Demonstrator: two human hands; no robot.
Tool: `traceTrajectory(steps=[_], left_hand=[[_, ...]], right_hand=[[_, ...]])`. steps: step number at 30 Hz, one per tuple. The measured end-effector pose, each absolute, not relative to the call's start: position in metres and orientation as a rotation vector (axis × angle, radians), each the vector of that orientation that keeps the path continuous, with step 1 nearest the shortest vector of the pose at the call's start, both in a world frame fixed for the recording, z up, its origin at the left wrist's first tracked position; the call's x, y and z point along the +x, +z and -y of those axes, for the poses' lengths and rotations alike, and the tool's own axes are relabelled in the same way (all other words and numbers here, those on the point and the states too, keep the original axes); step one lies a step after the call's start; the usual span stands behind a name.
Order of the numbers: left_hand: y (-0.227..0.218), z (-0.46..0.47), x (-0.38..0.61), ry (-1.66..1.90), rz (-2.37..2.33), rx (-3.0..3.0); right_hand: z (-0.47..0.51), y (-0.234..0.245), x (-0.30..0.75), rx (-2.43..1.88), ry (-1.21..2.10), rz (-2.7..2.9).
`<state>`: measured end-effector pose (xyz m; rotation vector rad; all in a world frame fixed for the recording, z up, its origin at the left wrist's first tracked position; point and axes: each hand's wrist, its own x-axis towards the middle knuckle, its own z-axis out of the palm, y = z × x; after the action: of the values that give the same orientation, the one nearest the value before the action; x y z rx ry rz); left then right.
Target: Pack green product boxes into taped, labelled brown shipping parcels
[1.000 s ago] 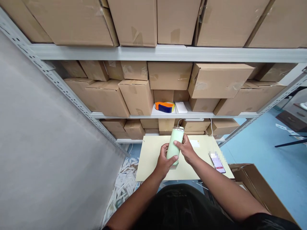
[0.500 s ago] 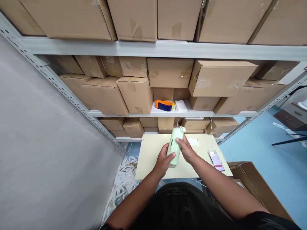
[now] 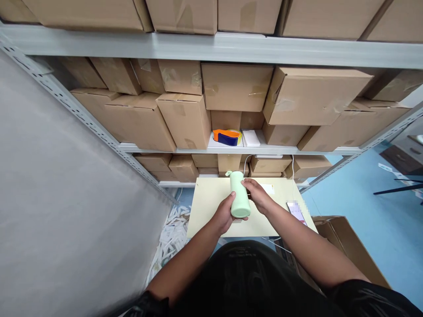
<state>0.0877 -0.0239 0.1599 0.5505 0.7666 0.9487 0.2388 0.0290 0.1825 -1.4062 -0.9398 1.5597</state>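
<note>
A light green bottle point(image 3: 239, 196) is held over the pale yellow tabletop point(image 3: 206, 202), its top end pointing away from me and its base tilted towards me. A small loop sticks out to the left at its top. My left hand point(image 3: 225, 213) wraps the lower part, thumb on the near side and fingertips showing beneath the base. My right hand point(image 3: 258, 196) grips the upper right side; most of its fingers are hidden behind the bottle. A phone point(image 3: 296, 213) lies on the tabletop to the right, with a white card point(image 3: 267, 189) behind my right hand.
Shelves full of cardboard boxes point(image 3: 237, 87) rise in front of me. An orange and blue tape dispenser point(image 3: 227, 137) and a white box point(image 3: 251, 138) sit on the middle shelf. An open carton point(image 3: 350, 246) stands right of the table, white scraps point(image 3: 170, 233) lie at left.
The bottle has been turned about its length in my hands: its printed side has gone from view, and its top loop now points left instead of right. My view has tipped slightly downward.
</note>
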Motion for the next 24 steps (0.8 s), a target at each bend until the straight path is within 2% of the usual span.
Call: traceTrajectory(steps=[5, 13, 19, 22, 24], left_hand=[[0.149, 0.021, 0.082, 0.983, -0.804, 0.850], [0.137, 0.021, 0.077, 0.962, -1.127, 1.270], [0.139, 0.013, 0.065, 1.016, -1.056, 1.492], [0.121, 0.005, 0.053, 1.009, -1.383, 1.593], [0.105, 0.003, 0.047, 0.852, -1.612, 1.619]], right_hand=[[-0.034, 0.184, 0.242, -1.289, 1.539, 0.993], [-0.039, 0.200, 0.242, -1.291, 1.255, 1.242], [-0.043, 0.196, 0.254, -1.284, 1.135, 1.281], [-0.044, 0.193, 0.268, -1.300, 1.021, 1.251], [-0.043, 0.189, 0.277, -1.336, 0.940, 1.267]])
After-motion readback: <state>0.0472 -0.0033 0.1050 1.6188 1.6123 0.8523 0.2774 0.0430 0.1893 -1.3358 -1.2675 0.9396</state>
